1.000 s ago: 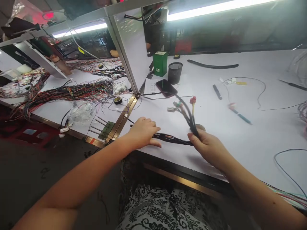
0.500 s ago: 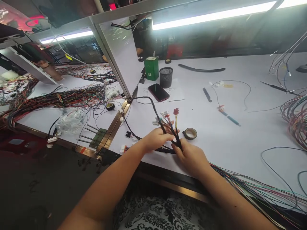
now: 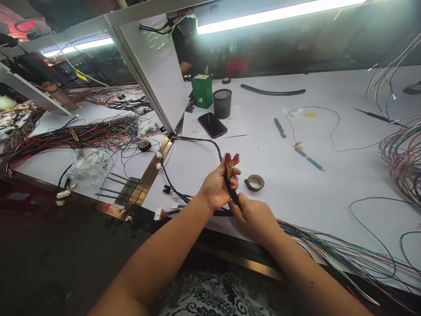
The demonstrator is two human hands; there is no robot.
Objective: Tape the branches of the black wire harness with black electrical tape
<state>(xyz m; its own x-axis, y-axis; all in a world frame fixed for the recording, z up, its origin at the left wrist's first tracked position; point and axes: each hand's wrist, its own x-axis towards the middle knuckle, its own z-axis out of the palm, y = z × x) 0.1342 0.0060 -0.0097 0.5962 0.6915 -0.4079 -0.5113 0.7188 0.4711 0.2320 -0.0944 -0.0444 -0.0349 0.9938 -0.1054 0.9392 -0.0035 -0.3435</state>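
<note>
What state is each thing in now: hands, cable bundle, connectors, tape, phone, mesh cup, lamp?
Left hand: closed around the cable bundle, below the connectors
Right hand: gripping the bundle
Cable bundle: held in both hands
Red connectors: sticking up above the left hand, plugged into nothing visible
Tape roll: lying flat
Phone: face up, screen dark
Mesh cup: upright
Lamp: lit

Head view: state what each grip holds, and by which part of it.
A wire harness. The left grip has it just below the red connectors; the right grip has it farther from them, where it is black.
</note>
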